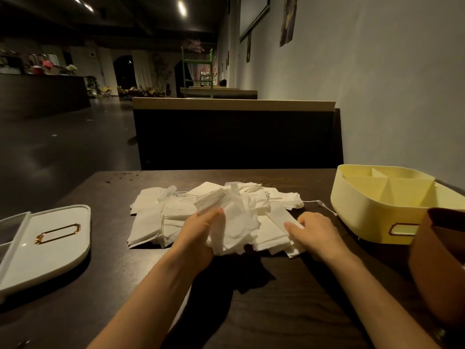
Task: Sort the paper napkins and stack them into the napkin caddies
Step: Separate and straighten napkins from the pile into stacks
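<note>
Frame centre: I see left hand (198, 234) curled round crumpled white napkin wad (234, 230) over loose, ragged pile (148, 222); right hand (317, 235) touches pile edge, can't tell grip

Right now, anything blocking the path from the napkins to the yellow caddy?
Nothing visible. Between the napkins and the yellow caddy there is bare table with one thin paper strip. The brown container overlaps the caddy's near corner, off the direct line.

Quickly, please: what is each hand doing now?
Left hand: grips a bunch of white paper napkins.
Right hand: fingers lie on the napkins; grip cannot be told.
</note>
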